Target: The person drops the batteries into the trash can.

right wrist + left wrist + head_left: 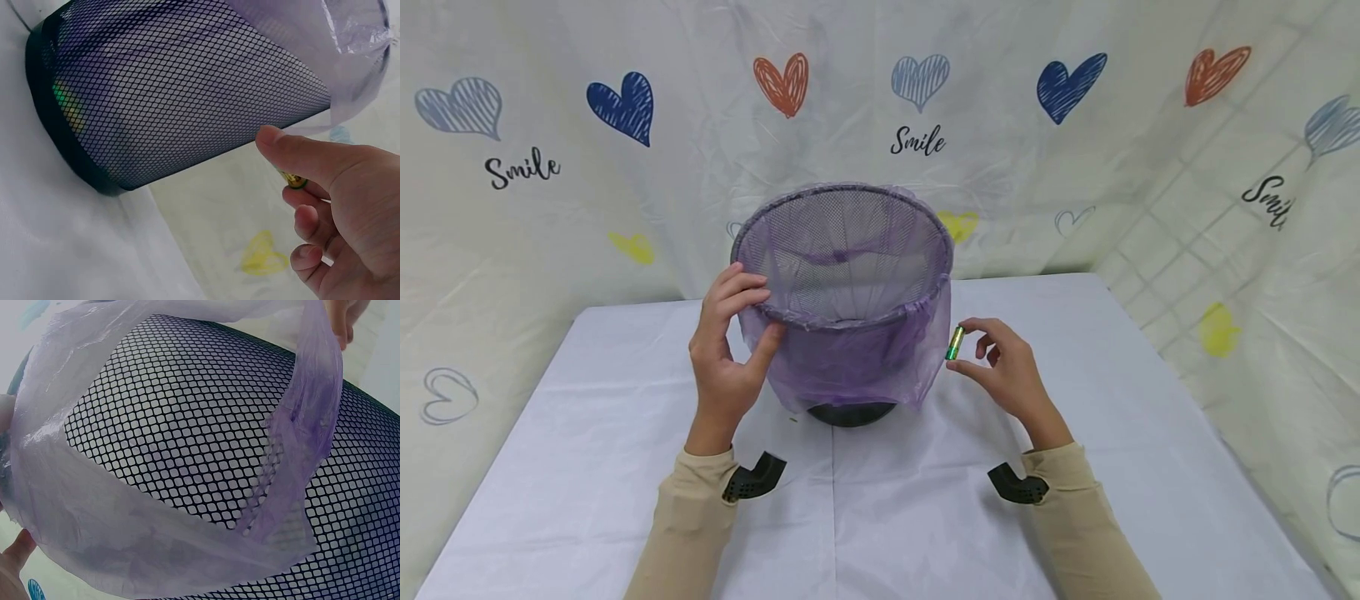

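Note:
A black mesh wastebasket [851,415] lined with a thin purple plastic bag [850,362] stands at the middle of the table, its mouth tilted toward me. My left hand [728,350] holds the basket's left rim, thumb in front and fingers over the edge. Just right of the basket, my right hand [1006,371] pinches a green and gold battery [955,342] between thumb and forefinger. In the right wrist view the thumb covers most of that battery [295,180]. Something green and yellow [69,107] shows through the mesh near the basket's bottom.
A white cloth covers the table [587,433]. Behind it hangs a pale curtain [850,142] printed with hearts and the word Smile; it also runs along the right side. A tiny dark speck [793,419] lies in front of the basket.

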Motion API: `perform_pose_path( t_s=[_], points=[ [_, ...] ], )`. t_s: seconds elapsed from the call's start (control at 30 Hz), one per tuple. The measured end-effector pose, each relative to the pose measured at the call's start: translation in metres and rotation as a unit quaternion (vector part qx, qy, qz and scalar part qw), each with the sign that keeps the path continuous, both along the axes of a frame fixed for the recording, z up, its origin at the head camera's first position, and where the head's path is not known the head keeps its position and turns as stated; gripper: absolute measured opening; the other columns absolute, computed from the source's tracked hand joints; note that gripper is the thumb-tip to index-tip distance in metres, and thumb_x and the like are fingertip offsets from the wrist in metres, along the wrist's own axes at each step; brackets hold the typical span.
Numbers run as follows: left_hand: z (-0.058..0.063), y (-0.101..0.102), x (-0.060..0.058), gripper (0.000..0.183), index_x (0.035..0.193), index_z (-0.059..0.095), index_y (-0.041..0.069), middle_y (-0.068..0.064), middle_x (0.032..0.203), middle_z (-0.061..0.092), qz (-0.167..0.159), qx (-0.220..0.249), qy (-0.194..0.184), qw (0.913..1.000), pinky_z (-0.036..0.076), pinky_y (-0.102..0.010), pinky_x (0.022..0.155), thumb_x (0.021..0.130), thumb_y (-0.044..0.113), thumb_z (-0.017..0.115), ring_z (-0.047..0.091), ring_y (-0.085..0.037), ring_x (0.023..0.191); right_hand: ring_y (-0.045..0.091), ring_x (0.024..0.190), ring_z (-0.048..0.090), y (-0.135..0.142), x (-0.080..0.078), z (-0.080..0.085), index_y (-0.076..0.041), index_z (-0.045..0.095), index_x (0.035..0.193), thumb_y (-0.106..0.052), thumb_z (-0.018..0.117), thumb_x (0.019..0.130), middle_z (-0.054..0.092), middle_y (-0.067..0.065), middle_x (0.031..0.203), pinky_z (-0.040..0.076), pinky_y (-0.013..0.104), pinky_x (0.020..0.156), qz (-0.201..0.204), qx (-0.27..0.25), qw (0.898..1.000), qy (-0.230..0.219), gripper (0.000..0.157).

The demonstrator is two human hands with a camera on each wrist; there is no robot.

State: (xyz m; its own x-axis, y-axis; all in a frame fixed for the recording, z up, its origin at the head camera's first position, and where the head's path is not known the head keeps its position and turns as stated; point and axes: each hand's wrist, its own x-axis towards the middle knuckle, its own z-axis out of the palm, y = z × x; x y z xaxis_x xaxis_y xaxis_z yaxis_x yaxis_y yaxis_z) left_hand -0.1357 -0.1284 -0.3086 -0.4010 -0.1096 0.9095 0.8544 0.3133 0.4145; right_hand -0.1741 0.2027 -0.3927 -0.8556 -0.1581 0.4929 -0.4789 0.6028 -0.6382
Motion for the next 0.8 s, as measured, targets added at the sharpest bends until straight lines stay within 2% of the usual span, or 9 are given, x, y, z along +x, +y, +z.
perform_pose_path(
  t_s=[0.17,0.37,0.6,0.8],
  points=[
    [0.0,0.0,0.0,0.043,0.101,0.059,-0.015,-0.032,0.107,0.059,-0.002,0.001,0.001,1.0,0.035,-0.05,0.118,0.091,0.027,0.065,0.048,-0.044,0.126,0.012,0.071,0.049,-0.001,0.002,0.005,-0.013,0.066,0.115,-0.012,0.088,0.067,0.061,-0.003,0.1,0.039,0.022,0.054,0.005,-0.011,1.0,0.017,0.053],
    [0.0,0.0,0.0,0.043,0.101,0.059,-0.015,-0.032,0.107,0.059,-0.004,0.003,0.001,1.0,0.035,-0.051,0.118,0.091,0.026,0.066,0.048,-0.043,0.126,0.017,0.07,0.048,-0.002,0.004,0.007,-0.012,0.066,0.114,-0.008,0.089,0.063,0.061,0.0,0.098,0.035,0.021,0.053,0.01,-0.029,0.999,0.03,0.056],
    [0.001,0.001,0.0,0.043,0.1,0.058,-0.016,-0.033,0.107,0.058,-0.003,0.001,0.002,1.0,0.035,-0.05,0.118,0.091,0.026,0.065,0.048,-0.042,0.127,0.007,0.071,0.046,-0.002,0.008,0.014,-0.012,0.066,0.114,-0.008,0.089,0.065,0.06,-0.002,0.097,0.036,0.024,0.052,0.023,-0.035,0.998,0.048,0.054],
    [0.001,0.001,0.001,0.043,0.101,0.058,-0.016,-0.033,0.107,0.058,-0.002,0.001,0.002,1.0,0.035,-0.05,0.118,0.091,0.026,0.065,0.049,-0.041,0.127,0.005,0.07,0.046,-0.002,0.01,0.018,-0.012,0.066,0.114,-0.006,0.088,0.065,0.058,-0.004,0.094,0.035,0.022,0.051,0.031,-0.043,0.997,0.063,0.054]
  ],
)
